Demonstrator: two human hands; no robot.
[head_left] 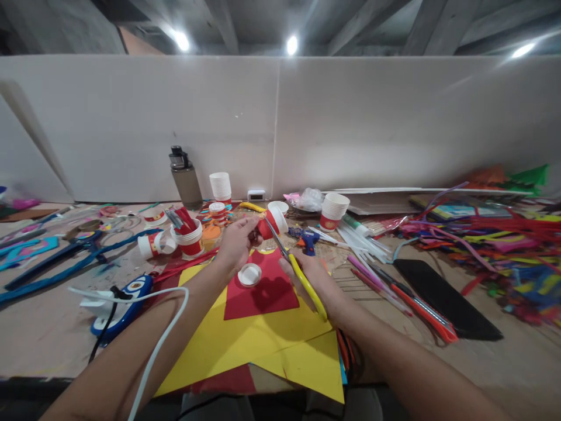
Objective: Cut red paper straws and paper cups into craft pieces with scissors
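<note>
My left hand [237,241] pinches a red-and-white paper cup [277,218] above the worktable, its white rim turned to the right. A pair of yellow-handled scissors [300,273] is in my right hand [316,275], fingers wrapped at the handles. The blades point up and left and meet the cup's side; whether they are parted I cannot tell. Below lies a red sheet [267,297] on top of yellow sheets [210,336]. A small white round cup piece [249,275] rests on the red sheet.
Stacked paper cups [335,209] and a blue glue gun [307,238] lie beyond my right hand. Further right are a utility knife [421,310], a black phone-like slab [447,298] and colourful pipe cleaners [495,245]. Leftward are a power strip [127,304], its white cable [169,327] and a bottle [186,181].
</note>
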